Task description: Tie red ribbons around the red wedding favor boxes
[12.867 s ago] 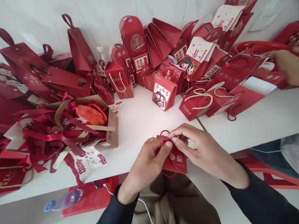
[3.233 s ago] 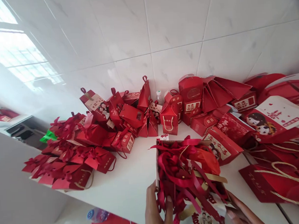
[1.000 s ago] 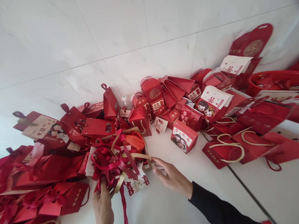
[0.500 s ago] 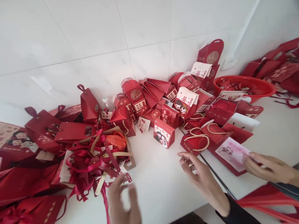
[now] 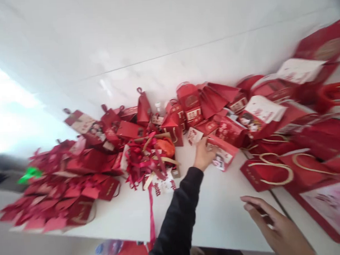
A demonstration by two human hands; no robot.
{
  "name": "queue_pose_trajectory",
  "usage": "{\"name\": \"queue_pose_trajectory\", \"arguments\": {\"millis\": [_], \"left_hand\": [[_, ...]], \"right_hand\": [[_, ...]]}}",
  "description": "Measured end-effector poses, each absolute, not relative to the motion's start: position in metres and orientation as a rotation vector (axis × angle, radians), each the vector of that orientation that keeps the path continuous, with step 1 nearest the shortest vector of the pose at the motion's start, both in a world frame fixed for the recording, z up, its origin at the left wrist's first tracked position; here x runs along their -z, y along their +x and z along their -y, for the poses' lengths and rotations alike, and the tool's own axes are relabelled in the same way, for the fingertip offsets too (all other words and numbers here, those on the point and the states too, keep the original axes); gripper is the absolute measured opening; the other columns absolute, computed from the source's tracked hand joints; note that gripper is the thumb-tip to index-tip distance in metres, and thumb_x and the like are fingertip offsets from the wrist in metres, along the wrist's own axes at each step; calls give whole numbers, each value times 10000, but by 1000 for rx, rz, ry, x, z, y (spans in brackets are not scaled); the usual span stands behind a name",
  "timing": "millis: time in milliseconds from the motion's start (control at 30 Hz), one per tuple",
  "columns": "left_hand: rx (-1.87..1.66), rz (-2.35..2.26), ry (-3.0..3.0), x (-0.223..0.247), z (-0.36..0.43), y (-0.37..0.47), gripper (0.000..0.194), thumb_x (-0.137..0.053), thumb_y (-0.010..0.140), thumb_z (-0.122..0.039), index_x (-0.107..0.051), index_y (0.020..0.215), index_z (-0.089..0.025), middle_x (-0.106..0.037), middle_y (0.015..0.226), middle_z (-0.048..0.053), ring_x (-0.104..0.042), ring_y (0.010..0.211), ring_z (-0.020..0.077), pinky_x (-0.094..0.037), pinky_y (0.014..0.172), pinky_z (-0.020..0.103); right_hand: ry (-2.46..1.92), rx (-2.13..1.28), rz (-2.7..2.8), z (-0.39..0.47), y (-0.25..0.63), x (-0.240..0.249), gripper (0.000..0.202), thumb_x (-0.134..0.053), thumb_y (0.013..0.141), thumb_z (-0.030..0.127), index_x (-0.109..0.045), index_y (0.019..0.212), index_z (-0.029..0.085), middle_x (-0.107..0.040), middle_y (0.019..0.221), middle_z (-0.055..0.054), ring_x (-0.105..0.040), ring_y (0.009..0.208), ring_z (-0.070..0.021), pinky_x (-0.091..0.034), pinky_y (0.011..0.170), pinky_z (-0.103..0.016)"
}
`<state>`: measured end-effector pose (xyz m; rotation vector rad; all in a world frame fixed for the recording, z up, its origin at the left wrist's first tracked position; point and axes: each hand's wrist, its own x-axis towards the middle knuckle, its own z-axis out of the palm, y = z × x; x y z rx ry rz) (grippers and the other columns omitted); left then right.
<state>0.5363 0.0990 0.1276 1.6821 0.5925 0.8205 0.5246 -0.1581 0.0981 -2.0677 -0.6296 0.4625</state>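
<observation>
1. Left hand point(image 5: 202, 155): reaching out on a black sleeve point(image 5: 178, 213) across the white table point(image 5: 219, 219), toward its far edge by the wall. Its fingers are resting on or at the small red box point(image 5: 223, 155) with a cartoon couple printed on its face; whether they are closing round it cannot be told through the motion blur.

2. Right hand point(image 5: 276, 228): hovering near the table's near edge, at the right, fingers spread and holding nothing. Its wrist is running out of the picture's bottom edge.

3. Small red box: lying tilted on the table, well in from the near edge, just right of the ribbon box and in front of the heap along the wall.

4. Ribbon box point(image 5: 153, 158): a cardboard box overflowing with red ribbons, its walls mostly hidden; one ribbon is hanging over the near edge.

5. Red gift bags and boxes point(image 5: 203, 107): crowding the far edge against the tiled wall; printing is too smeared to read.

6. Flat red bags point(image 5: 57, 185): stacking up at the table's left end, blurred.

7. Rope-handled red bags point(image 5: 270, 172): lying at the right end, partly cut off by the frame.

8. Plastic bottle point(image 5: 107, 247): showing below the near edge, indistinct.
</observation>
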Motion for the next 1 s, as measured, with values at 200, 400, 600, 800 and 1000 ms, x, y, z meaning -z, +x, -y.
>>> {"name": "queue_pose_trajectory", "arguments": {"millis": [200, 400, 600, 800, 1000], "left_hand": [[-859, -747, 1870, -111, -66, 477, 287, -587, 878, -88, -655, 1146, -163, -751, 882, 65, -718, 835, 195, -573, 828, 335], [-1070, -954, 2112, -155, -73, 379, 240, -537, 957, -224, -699, 1135, -224, -719, 1018, 90, -671, 893, 208, -557, 814, 336], [-1153, -1522, 2257, -187, -157, 311, 160, -574, 895, -221, -719, 951, -183, -658, 1041, 169, -581, 1102, 380, -434, 1003, 590], [-950, -1615, 2443, -180, -166, 315, 59, -674, 831, -192, -726, 841, -218, -667, 1003, 154, -587, 1148, 416, -456, 958, 554], [-954, -1563, 2561, -185, -149, 327, 219, -550, 972, -250, -701, 1120, -191, -661, 1064, 123, -606, 1080, 313, -449, 985, 470]], "right_hand": [[-2105, -611, 681, 142, 533, -86, 619, -534, 775, 796, -800, 1018, 293, -802, 1047, -98, -775, 885, -315, -645, 624, -336], [-2024, -576, 769, 116, 515, -107, 522, -563, 864, 746, -793, 1061, 321, -795, 1084, -70, -765, 897, -282, -572, 494, -243], [-1970, -567, 797, 105, 491, -119, 461, -533, 924, 691, -789, 1057, 331, -790, 1098, -49, -746, 922, -272, -567, 556, -254], [-1996, -634, 788, 110, 500, -105, 505, -526, 903, 740, -775, 1082, 338, -791, 1112, -38, -754, 874, -252, -565, 533, -242], [-1827, -478, 1168, 40, 508, -134, 439, -450, 999, 536, -718, 1145, 219, -757, 883, -67, -705, 723, -223, -569, 628, -302]]}}
